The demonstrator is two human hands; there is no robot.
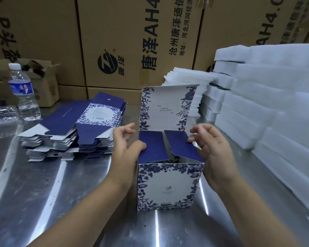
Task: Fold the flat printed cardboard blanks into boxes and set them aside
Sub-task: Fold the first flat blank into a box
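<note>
A blue-and-white floral printed box (169, 186) stands upright on the steel table, its lid flap (166, 107) raised at the back. Two dark blue side flaps (152, 148) lie folded inward over the opening. My left hand (127, 147) touches the left flap with its thumb, fingers spread. My right hand (214, 148) presses fingertips on the right flap (182, 147). A stack of flat printed blanks (75, 129) lies to the left.
White foam sheets (268, 107) are piled along the right side. A water bottle (22, 93) and a clear plastic tray (3, 113) stand at far left. Large brown cartons (125, 41) wall off the back. The steel table (43, 193) shines in front.
</note>
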